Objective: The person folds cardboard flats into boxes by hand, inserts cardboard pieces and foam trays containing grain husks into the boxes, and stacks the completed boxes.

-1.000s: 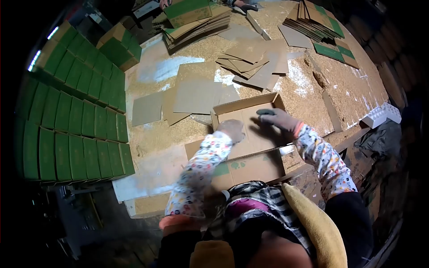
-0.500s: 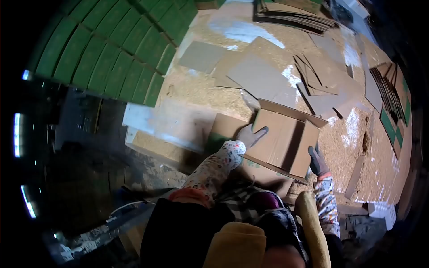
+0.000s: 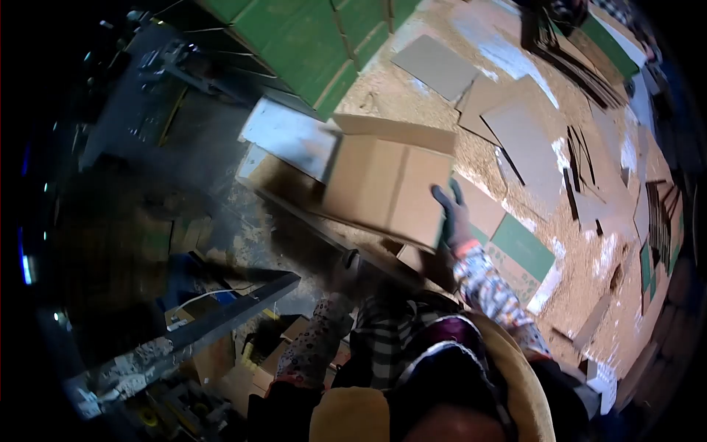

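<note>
An open cardboard box (image 3: 390,180) is tilted at the table's near edge, its brown inside facing me. My right hand (image 3: 455,217) grips the box's right side, thumb over the rim. Low in front of my body, below the box's near edge, is my left hand (image 3: 345,271), dark and blurred; what its fingers hold, if anything, I cannot make out. Beside the box on the right lies a flat brown and green cardboard piece (image 3: 521,247), partly behind my right forearm.
Green boxes (image 3: 294,44) are stacked at the upper left. Loose grey cardboard sheets (image 3: 519,147) lie on the dusty table (image 3: 545,295). Folded cardboard (image 3: 574,62) is piled at the back, near a person's patterned sleeve (image 3: 615,11). A dark metal bar (image 3: 236,306) stands at lower left.
The view has swung left. The box has moved left across the table to its edge with my right hand on it, and my left hand has dropped from its inside to below it.
</note>
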Motion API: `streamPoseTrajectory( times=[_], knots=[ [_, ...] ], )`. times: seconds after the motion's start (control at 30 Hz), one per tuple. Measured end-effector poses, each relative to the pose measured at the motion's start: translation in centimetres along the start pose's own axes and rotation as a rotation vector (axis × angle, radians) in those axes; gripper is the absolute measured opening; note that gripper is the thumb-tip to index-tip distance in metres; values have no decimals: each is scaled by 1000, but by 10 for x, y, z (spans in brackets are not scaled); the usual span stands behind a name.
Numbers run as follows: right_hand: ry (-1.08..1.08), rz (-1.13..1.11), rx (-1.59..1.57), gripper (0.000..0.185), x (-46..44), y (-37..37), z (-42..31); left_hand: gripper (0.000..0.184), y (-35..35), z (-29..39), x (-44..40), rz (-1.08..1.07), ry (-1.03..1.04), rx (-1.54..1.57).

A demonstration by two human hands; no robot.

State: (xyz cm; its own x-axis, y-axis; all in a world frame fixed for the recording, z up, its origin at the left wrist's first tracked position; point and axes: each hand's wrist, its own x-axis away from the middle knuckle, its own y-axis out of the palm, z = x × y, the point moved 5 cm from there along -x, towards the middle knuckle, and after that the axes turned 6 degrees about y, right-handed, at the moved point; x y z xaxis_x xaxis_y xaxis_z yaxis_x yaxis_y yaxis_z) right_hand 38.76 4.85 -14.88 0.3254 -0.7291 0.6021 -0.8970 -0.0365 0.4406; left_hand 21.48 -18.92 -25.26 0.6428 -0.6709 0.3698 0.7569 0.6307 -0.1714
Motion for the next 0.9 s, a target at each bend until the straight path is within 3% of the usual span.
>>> streamPoseTrajectory(
  times=[0.07,0.13,0.17,0.2,0.27,0.3,0.33,0.4,0.47,0.5,0.53,0.63,0.7,0.83,0.87,0.9],
  knots=[
    [-66,109,204,69,-42,-7,40,35,13,3,-1,-133,70,-233],
    [-213,181,376,66,-17,-18,30,40,50,32,-5,-314,141,-441],
    [-368,272,625,64,-16,-54,40,44,70,60,-2,-367,302,-543],
    [-406,359,775,64,20,-73,21,51,87,76,0,-383,446,-684],
    [-535,702,969,64,80,-143,3,62,109,85,1,-315,544,-932],
    [-462,902,1010,66,108,-194,2,73,117,84,0,-329,458,-942],
    [-380,1092,1038,69,135,-246,5,83,124,72,2,-265,510,-1031],
    [93,1489,1011,73,192,-325,25,96,148,68,25,-303,537,-1128],
    [-276,834,427,75,174,-447,102,108,183,48,42,-329,355,-1035],
    [-116,735,388,72,174,-456,118,108,204,49,50,-337,385,-1015],
    [-319,686,643,68,182,-439,107,107,222,57,59,-338,413,-998],
    [-171,593,519,48,203,-434,89,100,278,89,102,-549,317,-641],
    [-161,427,398,42,212,-425,66,94,299,107,103,-532,409,-889],
    [-86,561,519,42,219,-455,55,82,274,102,62,-339,622,-1170],
    [-41,595,572,44,219,-458,57,83,260,77,31,-332,554,-1312],
    [-97,418,492,47,222,-443,49,88,246,96,41,-237,492,-1226]
  ],
)
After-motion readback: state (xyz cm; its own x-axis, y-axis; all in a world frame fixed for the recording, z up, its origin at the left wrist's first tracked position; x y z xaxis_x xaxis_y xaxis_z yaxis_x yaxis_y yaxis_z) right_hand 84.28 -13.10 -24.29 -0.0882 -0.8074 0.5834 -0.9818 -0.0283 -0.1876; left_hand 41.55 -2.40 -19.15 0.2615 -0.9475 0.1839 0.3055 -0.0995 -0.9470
